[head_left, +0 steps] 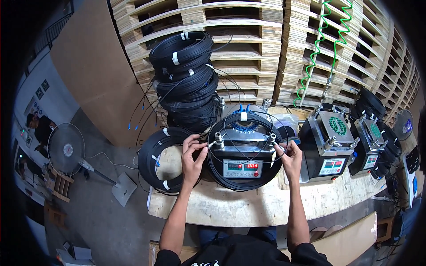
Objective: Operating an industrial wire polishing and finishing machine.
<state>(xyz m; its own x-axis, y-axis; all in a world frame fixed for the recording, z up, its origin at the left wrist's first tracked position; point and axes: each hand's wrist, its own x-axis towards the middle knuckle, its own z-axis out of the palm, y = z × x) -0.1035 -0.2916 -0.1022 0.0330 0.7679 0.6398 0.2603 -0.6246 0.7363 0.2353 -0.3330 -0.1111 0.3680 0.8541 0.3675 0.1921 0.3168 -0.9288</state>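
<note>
In front of me stands a boxy machine (242, 169) with a lit red display and a metal top, which bears a ring of blue connectors (243, 127). A coil of black cable (235, 184) hangs around its front, bound with white tape. My left hand (192, 160) is closed in a pinch beside the left metal knob (218, 140); what its fingertips hold is too small to make out. By the right knob (272, 140), my right hand (291, 160) pinches a thin loose length of the black cable. Thin cable loops cross the machine's front between both hands.
Another black coil (145, 160) lies to the left, before a tall stack of coils (188, 80). Two similar machines (328, 148) with green tops stand right on the wooden table (213, 214). Pallets (248, 48) rise behind. A fan (67, 149) and another person (42, 128) are far left.
</note>
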